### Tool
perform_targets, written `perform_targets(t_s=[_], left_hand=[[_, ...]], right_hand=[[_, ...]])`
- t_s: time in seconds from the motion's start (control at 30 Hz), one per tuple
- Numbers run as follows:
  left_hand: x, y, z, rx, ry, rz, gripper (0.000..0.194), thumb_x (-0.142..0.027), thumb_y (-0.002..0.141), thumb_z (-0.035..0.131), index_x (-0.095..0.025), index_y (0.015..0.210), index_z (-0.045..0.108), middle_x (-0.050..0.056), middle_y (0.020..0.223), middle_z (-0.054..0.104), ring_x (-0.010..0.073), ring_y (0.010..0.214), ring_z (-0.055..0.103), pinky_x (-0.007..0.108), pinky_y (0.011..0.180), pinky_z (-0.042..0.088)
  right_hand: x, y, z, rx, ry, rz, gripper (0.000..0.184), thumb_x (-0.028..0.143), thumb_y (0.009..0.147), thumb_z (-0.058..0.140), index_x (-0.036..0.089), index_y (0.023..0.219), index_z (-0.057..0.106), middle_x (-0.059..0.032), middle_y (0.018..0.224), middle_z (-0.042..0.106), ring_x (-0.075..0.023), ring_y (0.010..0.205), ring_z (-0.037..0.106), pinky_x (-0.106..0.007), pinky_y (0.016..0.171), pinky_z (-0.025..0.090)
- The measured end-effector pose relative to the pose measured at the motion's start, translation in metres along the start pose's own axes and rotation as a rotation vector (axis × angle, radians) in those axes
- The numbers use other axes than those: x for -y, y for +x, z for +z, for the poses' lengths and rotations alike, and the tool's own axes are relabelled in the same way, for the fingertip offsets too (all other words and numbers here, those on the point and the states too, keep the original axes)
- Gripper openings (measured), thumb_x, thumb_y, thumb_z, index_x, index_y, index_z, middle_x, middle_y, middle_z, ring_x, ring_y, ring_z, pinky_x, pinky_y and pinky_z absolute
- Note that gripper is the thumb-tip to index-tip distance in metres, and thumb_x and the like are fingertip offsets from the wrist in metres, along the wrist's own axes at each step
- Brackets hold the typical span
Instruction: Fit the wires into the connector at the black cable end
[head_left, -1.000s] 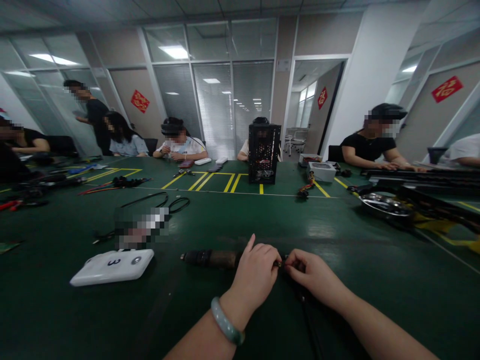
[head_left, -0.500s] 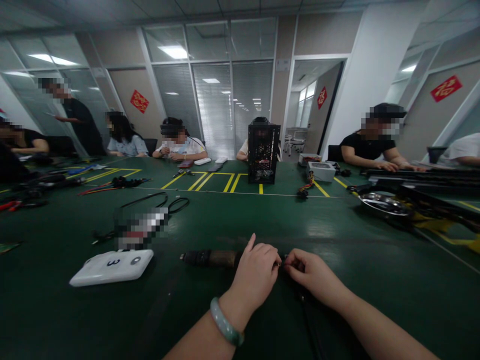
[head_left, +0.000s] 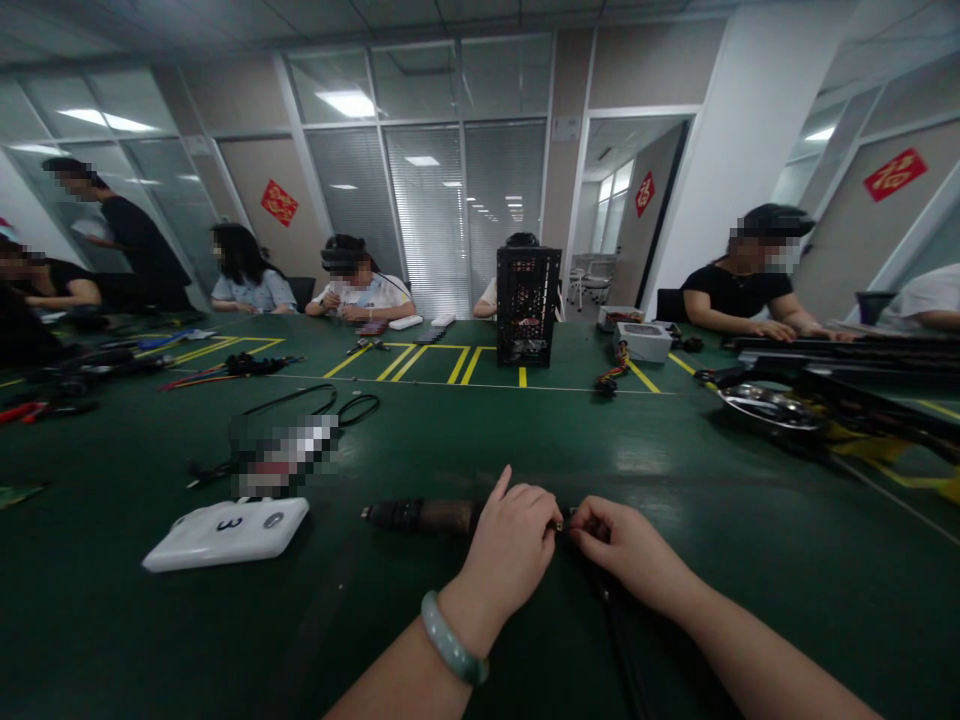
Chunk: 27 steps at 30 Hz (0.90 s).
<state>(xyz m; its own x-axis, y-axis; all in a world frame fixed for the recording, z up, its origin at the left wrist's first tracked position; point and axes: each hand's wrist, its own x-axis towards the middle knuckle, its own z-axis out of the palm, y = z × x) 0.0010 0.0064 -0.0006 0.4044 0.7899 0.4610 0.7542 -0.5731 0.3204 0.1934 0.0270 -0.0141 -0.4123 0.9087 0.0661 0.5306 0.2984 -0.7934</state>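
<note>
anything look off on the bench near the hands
The dark ribbed cylinder by the left hand looks odd: its middle is brownish and scuffed, unlike its black end. Further left, a pixelated patch on the green table hides whatever lies beside the thin black cable.

Glass partition walls [head_left: 427, 210] with slatted blinds, beige panels bearing red diamond signs [head_left: 279, 203], a white pillar [head_left: 739, 150], bright ceiling panel lights [head_left: 349, 103], an open doorway [head_left: 637, 210], and a long green table [head_left: 750, 600].
</note>
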Motion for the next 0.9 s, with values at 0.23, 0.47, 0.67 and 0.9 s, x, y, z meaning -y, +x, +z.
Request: perform_targets(t_s=[0.23,0.47,0.67,0.9], left_hand=[[-0.0013,0.0,0.0004,-0.01,0.0,-0.023,0.016,-0.012,0.079,0.062,-0.023,0.09,0.059,-0.001,0.099,0.065,0.0186,0.099,0.059,0.05,0.117,0.014],[-0.0007,0.0002,0.0015,-0.007,-0.007,-0.013,0.017,-0.008,0.079,0.058,-0.023,0.086,0.059,-0.002,0.096,0.065,0.0178,0.1,0.059,0.049,0.117,0.014],[0.0001,0.0005,0.0002,-0.018,-0.032,-0.035,0.014,-0.012,0.079,0.061,-0.023,0.088,0.059,-0.002,0.099,0.065,0.018,0.1,0.058,0.049,0.117,0.013],[-0.0018,0.0,0.0002,-0.026,-0.018,-0.03,0.017,-0.01,0.079,0.06,-0.023,0.09,0.058,-0.002,0.101,0.065,0.0179,0.102,0.058,0.049,0.117,0.011]], right_hand=[[-0.0021,0.0005,0.0006,0.004,0.012,-0.005,0.008,0.025,0.084,0.055,0.019,0.082,0.06,0.0011,0.072,0.063,-0.0144,0.066,0.058,-0.022,0.059,0.042],[0.0013,0.0001,-0.0005,0.015,0.013,0.013,0.009,0.025,0.084,0.056,0.019,0.082,0.061,0.0006,0.072,0.064,-0.0147,0.066,0.058,-0.022,0.058,0.042],[-0.0023,-0.0002,0.0003,0.008,0.0,0.006,0.008,0.025,0.086,0.055,0.019,0.083,0.06,0.0011,0.073,0.064,-0.0145,0.067,0.058,-0.022,0.059,0.042],[-0.0018,0.0001,0.0008,0.004,0.001,-0.002,0.008,0.024,0.086,0.055,0.02,0.082,0.06,0.0016,0.073,0.064,-0.0145,0.067,0.058,-0.022,0.06,0.042]])
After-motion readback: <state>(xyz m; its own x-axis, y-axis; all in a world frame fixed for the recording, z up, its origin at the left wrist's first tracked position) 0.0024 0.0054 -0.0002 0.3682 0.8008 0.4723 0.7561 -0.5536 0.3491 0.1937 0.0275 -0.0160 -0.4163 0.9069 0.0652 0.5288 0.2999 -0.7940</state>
